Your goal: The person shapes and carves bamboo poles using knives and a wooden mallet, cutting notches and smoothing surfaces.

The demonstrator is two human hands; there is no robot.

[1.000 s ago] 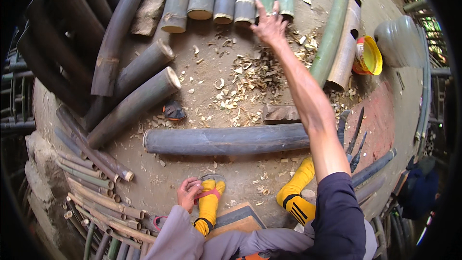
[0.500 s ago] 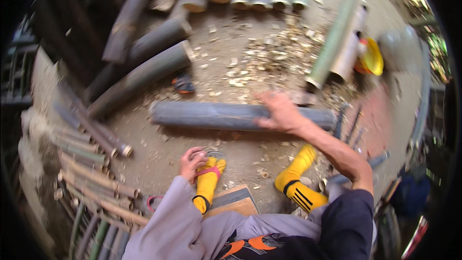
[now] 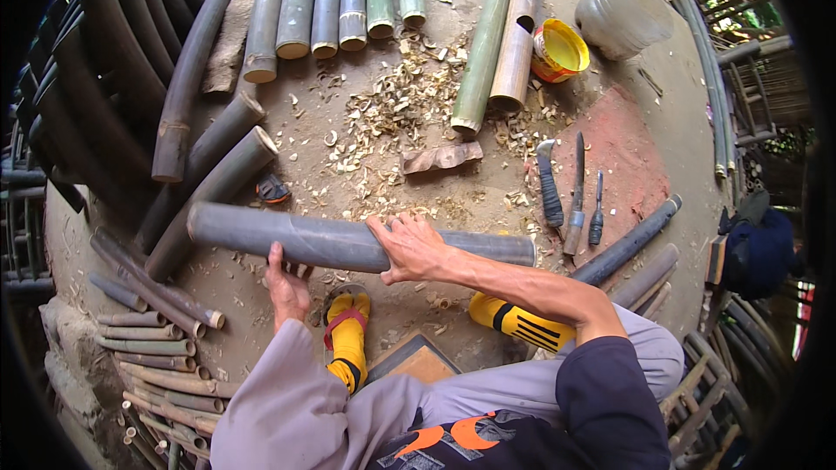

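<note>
A dark grey bamboo tube (image 3: pixel 335 242) lies crosswise in front of me, its right end slightly lower in the picture. My right hand (image 3: pixel 411 246) is wrapped over its middle, fingers on the far side and thumb on the near side. Against the near underside, left of centre, my left hand (image 3: pixel 287 285) grips the tube with its thumb up; its other fingers are partly hidden below. Whether the tube still touches the ground I cannot tell. Just beyond it lies a piece of split wood (image 3: pixel 441 157) beside pale shavings (image 3: pixel 383 109).
A hooked knife (image 3: pixel 549 183), a long blade (image 3: pixel 576 200) and a slim tool (image 3: pixel 596 213) lie at right by a red mat (image 3: pixel 623 148). Green bamboo (image 3: pixel 484 43), a yellow tub (image 3: pixel 560 50) and a clear plastic jug (image 3: pixel 623 13) stand beyond. A tape measure (image 3: pixel 273 189) lies left.
My left hand has moved from above my foot up to the tube and taken hold of it. The right hand has closed on the tube. The whole view has shifted toward the right.
</note>
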